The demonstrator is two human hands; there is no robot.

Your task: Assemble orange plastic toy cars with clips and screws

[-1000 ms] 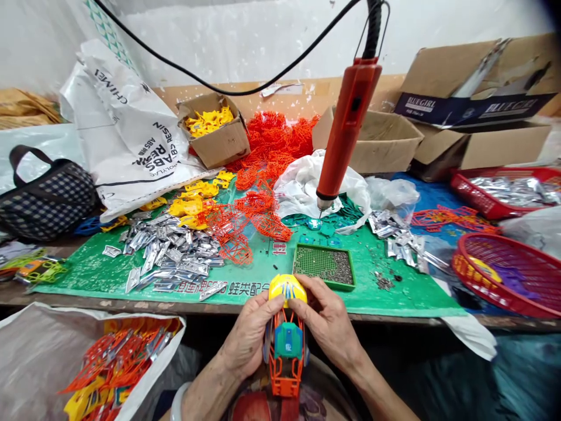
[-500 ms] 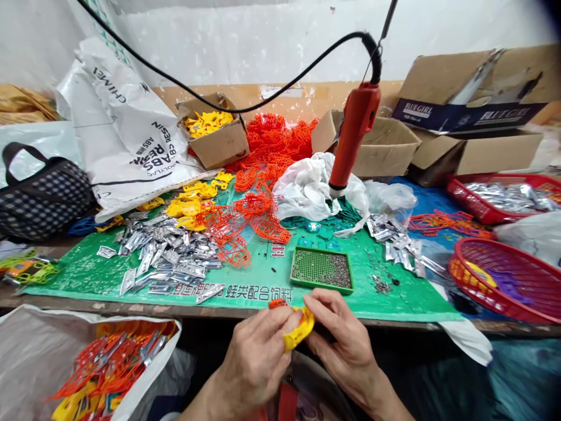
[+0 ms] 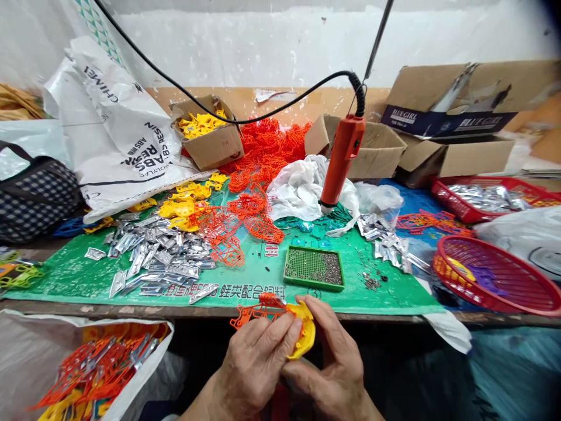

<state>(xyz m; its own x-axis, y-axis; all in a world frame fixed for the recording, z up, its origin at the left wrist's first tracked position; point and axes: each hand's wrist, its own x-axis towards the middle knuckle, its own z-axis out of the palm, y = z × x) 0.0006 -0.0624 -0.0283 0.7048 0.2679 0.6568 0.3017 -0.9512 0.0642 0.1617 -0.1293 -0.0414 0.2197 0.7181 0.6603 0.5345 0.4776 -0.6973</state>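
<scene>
In front of the table's near edge, my left hand [image 3: 258, 359] is closed on an orange plastic lattice frame [image 3: 250, 314] and the inner side of a yellow plastic shell [image 3: 309, 336]. My right hand [image 3: 331, 356] pinches the shell's right side, thumb below and fingers on top. The lattice frame sticks out beyond the left fingers, against the shell; the fingers hide where the two meet. Above and beyond the hands hangs a red electric screwdriver [image 3: 343, 164], untouched. A green tray [image 3: 287, 280] of small screws lies just past my hands.
Silver pieces [image 3: 162, 251], yellow shells [image 3: 184, 207] and orange frames [image 3: 263, 228] cover the table's left. Red baskets [image 3: 499, 307] and cardboard boxes [image 3: 377, 149] stand at right. At lower left a white bag [image 3: 39, 345] holds assembled pieces. The screwdriver's cable [image 3: 193, 96] crosses overhead.
The yellow shell has turned in my hands so its hollow side shows. More of the orange lattice frame now sticks out to the left. The view has shifted slightly right.
</scene>
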